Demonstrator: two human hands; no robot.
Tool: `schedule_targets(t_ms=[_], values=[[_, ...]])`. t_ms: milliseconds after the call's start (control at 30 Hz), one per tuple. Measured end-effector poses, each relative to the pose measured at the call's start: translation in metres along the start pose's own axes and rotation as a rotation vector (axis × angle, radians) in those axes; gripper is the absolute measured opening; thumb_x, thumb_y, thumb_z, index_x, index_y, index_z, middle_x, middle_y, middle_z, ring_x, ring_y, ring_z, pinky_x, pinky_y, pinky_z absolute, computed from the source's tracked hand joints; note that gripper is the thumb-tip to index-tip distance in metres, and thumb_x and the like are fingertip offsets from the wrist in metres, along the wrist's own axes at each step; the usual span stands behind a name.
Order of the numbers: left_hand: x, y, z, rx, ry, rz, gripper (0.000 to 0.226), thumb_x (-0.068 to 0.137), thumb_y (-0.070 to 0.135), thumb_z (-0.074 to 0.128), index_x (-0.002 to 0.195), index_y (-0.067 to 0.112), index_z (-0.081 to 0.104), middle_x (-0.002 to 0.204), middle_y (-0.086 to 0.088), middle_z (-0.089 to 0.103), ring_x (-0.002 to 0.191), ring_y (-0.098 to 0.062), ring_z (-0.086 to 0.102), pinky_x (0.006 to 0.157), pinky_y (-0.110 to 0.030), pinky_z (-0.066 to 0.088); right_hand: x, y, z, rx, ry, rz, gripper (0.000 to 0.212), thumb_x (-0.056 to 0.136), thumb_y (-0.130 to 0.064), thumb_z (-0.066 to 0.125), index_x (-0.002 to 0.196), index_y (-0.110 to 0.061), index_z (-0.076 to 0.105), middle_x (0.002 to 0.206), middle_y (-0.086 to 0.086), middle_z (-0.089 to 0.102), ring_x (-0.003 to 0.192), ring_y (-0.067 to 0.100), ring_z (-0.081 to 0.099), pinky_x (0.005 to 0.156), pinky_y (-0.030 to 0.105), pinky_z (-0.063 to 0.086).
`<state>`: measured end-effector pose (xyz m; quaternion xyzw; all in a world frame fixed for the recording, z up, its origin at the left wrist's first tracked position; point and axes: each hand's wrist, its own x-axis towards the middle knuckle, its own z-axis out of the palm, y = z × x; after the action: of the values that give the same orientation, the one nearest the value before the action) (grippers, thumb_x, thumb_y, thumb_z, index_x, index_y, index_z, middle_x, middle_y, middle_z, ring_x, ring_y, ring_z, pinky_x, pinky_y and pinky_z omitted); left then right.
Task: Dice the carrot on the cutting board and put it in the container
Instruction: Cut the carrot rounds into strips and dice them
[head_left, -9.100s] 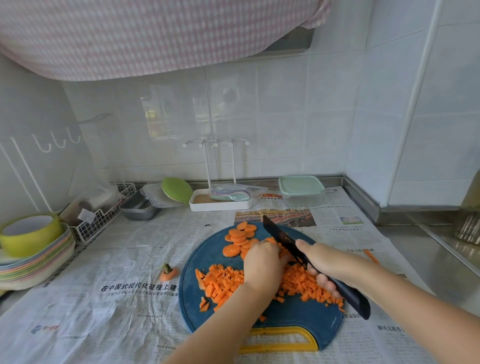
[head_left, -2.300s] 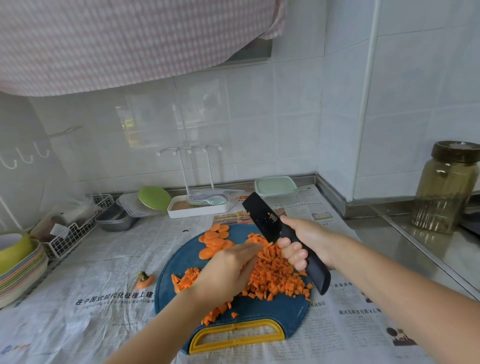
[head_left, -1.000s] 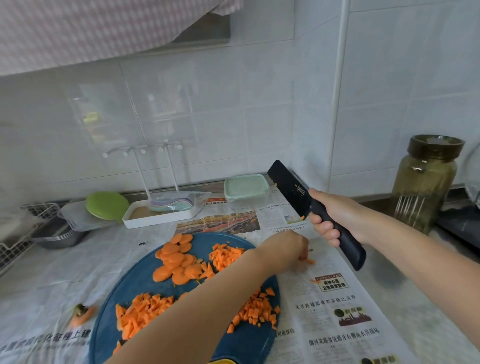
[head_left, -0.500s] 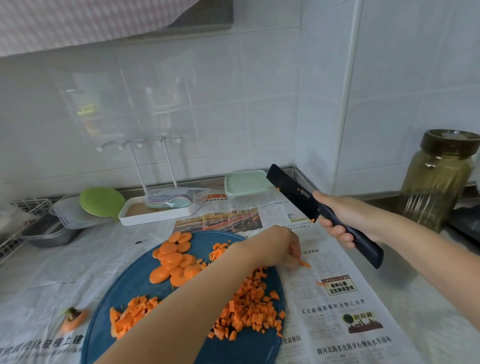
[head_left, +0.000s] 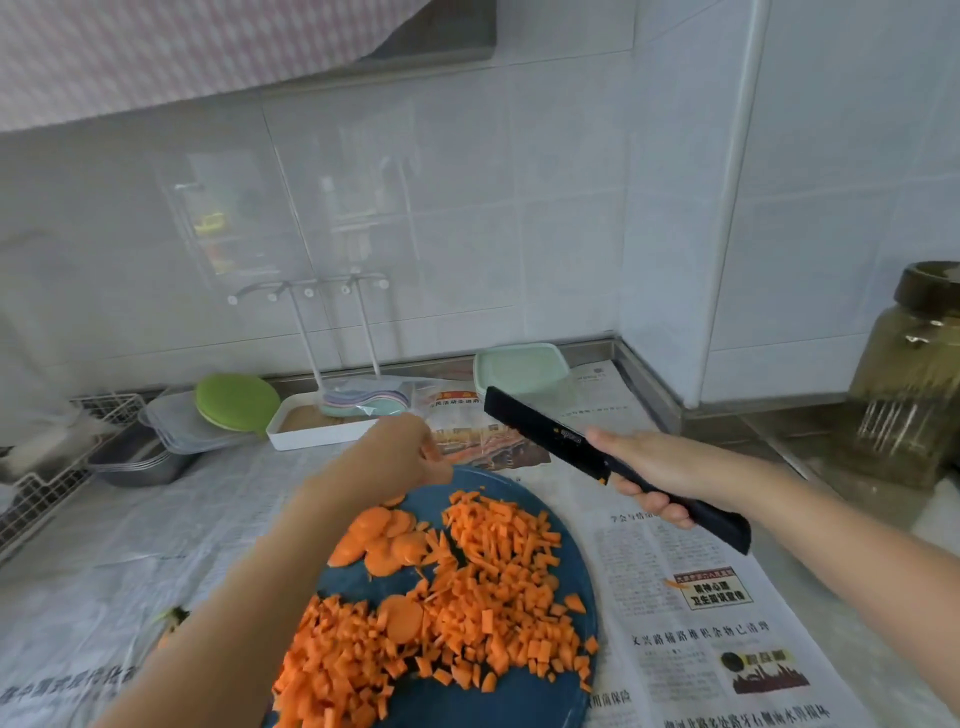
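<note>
Left hand (head_left: 400, 451) hung over the far rim of the blue cutting board (head_left: 498, 701), its fingertips pinched on what we took for a small carrot scrap (head_left: 429, 453). The right hand (head_left: 660, 470) gripped the handle of a black knife (head_left: 540, 431), with the blade raised clear of the board and pointing toward the back wall. Diced carrot (head_left: 493, 587) covered most of the board in a loose orange heap that reached its right edge. A cluster of whole carrot rounds (head_left: 384, 535) lay on the far left side of the heap, and one more round sat in the middle of it. We judged the dicing mostly done but not finished, since those rounds had yet to be cut. The container (head_left: 519, 370), a pale green box near the wall beyond the knife tip, appeared to have its lid on. We saw no carrot in it, so the whole transfer was left to do. What looked like a stray orange sliver (head_left: 674, 583) lay on the newspaper (head_left: 691, 670) that covered the tabletop (head_left: 810, 457) right of the board. Farther out at the back stood a white tray (head_left: 322, 434) with a green lid (head_left: 236, 402) beside it, and a dark-capped glass jar (head_left: 914, 374) stood at the far right.
</note>
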<state>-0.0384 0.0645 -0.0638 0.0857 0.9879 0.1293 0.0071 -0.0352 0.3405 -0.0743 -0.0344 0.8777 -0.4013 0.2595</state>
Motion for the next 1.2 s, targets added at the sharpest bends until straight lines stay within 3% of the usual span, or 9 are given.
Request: schedule_targets(t_ms=[133, 267, 433, 700, 800, 900, 1067, 1200], values=[[-0.002, -0.045, 0.013, -0.172, 0.137, -0.201, 0.02, 0.082, 0.021, 0.068, 0.067, 0.02, 0.056, 0.064, 0.005, 0.057, 0.056, -0.006, 0.049, 0.049, -0.016, 0.035, 0.014, -0.016, 0.014, -0.2, -0.023, -0.059, 0.067, 0.092, -0.073, 0.029, 0.058, -0.016, 0.039, 0.04, -0.001, 0.038, 0.031, 0.015, 0.033, 0.041, 0.023, 0.035], [0.002, -0.053, 0.021, -0.285, 0.241, -0.254, 0.017, 0.086, 0.023, 0.066, 0.072, 0.015, 0.061, 0.067, 0.002, 0.06, 0.059, -0.008, 0.051, 0.051, -0.019, 0.038, 0.019, -0.018, 0.022, -0.395, 0.006, -0.081, 0.068, 0.092, -0.072, 0.03, 0.056, -0.016, 0.043, 0.039, -0.004, 0.043, 0.031, 0.014, 0.037, 0.047, 0.024, 0.039], [0.0, -0.051, 0.024, -0.328, 0.153, -0.258, 0.019, 0.087, 0.021, 0.064, 0.07, 0.012, 0.063, 0.062, -0.002, 0.062, 0.051, -0.008, 0.051, 0.045, -0.015, 0.038, 0.02, -0.009, 0.03, -0.505, -0.015, -0.13, 0.068, 0.089, -0.076, 0.029, 0.058, -0.017, 0.042, 0.047, 0.0, 0.045, 0.033, 0.013, 0.038, 0.047, 0.023, 0.04], [-0.008, -0.04, 0.024, -0.27, 0.057, -0.175, 0.009, 0.082, 0.015, 0.063, 0.076, 0.008, 0.066, 0.063, 0.001, 0.057, 0.054, -0.006, 0.047, 0.048, -0.015, 0.037, -0.003, 0.006, 0.042, -0.654, -0.063, -0.268, 0.068, 0.072, -0.087, 0.022, 0.058, -0.021, 0.027, 0.052, -0.007, 0.026, 0.046, 0.011, 0.026, 0.06, 0.03, 0.032], [-0.01, -0.035, 0.028, -0.234, 0.012, -0.157, 0.015, 0.083, 0.016, 0.062, 0.081, 0.002, 0.069, 0.067, -0.003, 0.062, 0.055, -0.006, 0.048, 0.048, -0.012, 0.037, -0.011, 0.006, 0.047, -0.656, -0.07, -0.303, 0.065, 0.076, -0.082, 0.023, 0.06, -0.02, 0.026, 0.054, -0.006, 0.024, 0.046, 0.01, 0.022, 0.057, 0.028, 0.028], [-0.012, -0.032, 0.03, -0.186, -0.019, -0.154, 0.017, 0.084, 0.021, 0.065, 0.084, 0.005, 0.071, 0.081, -0.009, 0.07, 0.068, -0.014, 0.058, 0.06, -0.02, 0.046, -0.015, 0.006, 0.046, -0.628, -0.035, -0.321, 0.064, 0.077, -0.081, 0.023, 0.058, -0.02, 0.028, 0.052, -0.006, 0.025, 0.044, 0.009, 0.022, 0.056, 0.027, 0.028], [-0.022, -0.024, 0.031, -0.062, -0.033, -0.128, 0.012, 0.083, 0.027, 0.068, 0.084, 0.015, 0.069, 0.085, 0.002, 0.068, 0.078, -0.013, 0.064, 0.071, -0.026, 0.055, -0.015, 0.003, 0.024, -0.228, -0.071, -0.206, 0.063, 0.081, -0.075, 0.032, 0.06, -0.016, 0.041, 0.045, -0.002, 0.035, 0.034, 0.013, 0.031, 0.038, 0.022, 0.031], [-0.029, -0.007, 0.039, -0.005, 0.015, -0.112, 0.015, 0.087, 0.032, 0.064, 0.089, 0.02, 0.072, 0.09, 0.003, 0.071, 0.083, -0.011, 0.065, 0.073, -0.025, 0.055, -0.001, -0.009, 0.02, -0.14, -0.144, -0.102, 0.066, 0.084, -0.078, 0.029, 0.059, -0.018, 0.04, 0.044, 0.0, 0.037, 0.033, 0.013, 0.033, 0.036, 0.022, 0.033]])
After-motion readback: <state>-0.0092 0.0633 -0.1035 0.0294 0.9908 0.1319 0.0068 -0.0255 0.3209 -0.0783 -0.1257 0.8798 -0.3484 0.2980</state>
